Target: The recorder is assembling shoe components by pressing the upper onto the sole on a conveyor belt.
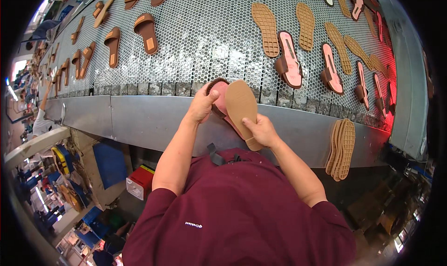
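Note:
My left hand grips a brown sandal upper by its toe end, with the pink underside turned up. In my right hand is a tan shoe sole, its smooth face up, thumb on top near the narrower end. The sole lies over part of the upper, so much of that piece is hidden; whether the two touch all along I cannot tell. Both are held in front of my body, above the metal edge of the conveyor.
A perforated metal conveyor runs across. Finished-looking brown sandals lie on its left; loose tan soles and pink-bottomed uppers on its right. A stack of soles rests on the metal ledge. Red light glows at right.

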Motion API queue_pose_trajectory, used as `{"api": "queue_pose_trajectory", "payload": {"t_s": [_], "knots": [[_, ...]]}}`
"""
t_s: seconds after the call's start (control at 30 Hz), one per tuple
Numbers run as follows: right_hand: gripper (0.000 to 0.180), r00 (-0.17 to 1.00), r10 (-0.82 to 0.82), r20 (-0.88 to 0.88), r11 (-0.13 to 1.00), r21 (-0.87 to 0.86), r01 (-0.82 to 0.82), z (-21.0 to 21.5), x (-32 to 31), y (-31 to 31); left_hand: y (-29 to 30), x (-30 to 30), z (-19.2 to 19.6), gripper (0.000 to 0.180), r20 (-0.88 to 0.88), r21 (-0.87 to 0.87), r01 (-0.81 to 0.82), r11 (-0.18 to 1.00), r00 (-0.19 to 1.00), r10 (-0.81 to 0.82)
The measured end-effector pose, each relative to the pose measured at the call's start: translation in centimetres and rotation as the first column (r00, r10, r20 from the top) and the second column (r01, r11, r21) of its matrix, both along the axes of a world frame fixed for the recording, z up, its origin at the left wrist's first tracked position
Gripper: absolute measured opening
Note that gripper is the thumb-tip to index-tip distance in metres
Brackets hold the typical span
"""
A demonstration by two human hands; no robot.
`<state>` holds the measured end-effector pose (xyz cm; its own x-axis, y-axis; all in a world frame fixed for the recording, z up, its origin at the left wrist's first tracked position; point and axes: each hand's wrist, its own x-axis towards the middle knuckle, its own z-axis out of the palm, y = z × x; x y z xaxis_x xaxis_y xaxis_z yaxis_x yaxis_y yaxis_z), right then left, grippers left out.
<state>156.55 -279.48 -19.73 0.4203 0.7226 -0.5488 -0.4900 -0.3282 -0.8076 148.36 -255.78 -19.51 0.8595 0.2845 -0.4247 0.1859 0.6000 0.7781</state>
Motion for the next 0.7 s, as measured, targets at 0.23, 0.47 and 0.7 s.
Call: {"api": "queue_pose_trajectory", "payload": {"t_s": [0.23,0.47,0.7], "knots": [[0.033,0.993,0.118,0.017,0.993,0.025,-0.118,-0.1,-0.3,1.6,-1.4,0.1,0.0,0.072,-0.046,-0.014,-0.010,1.000,0.999,0.010],[0.033,0.989,0.149,-0.002,0.989,0.007,-0.149,-0.6,0.1,1.5,-2.0,0.4,0.8,0.056,-0.115,0.013,-0.004,1.000,0.993,0.005],[0.033,0.987,0.163,-0.010,0.987,0.014,-0.163,-1.5,0.4,0.8,-2.7,0.9,0.9,0.042,-0.179,0.060,0.051,0.997,0.983,-0.039]]}}
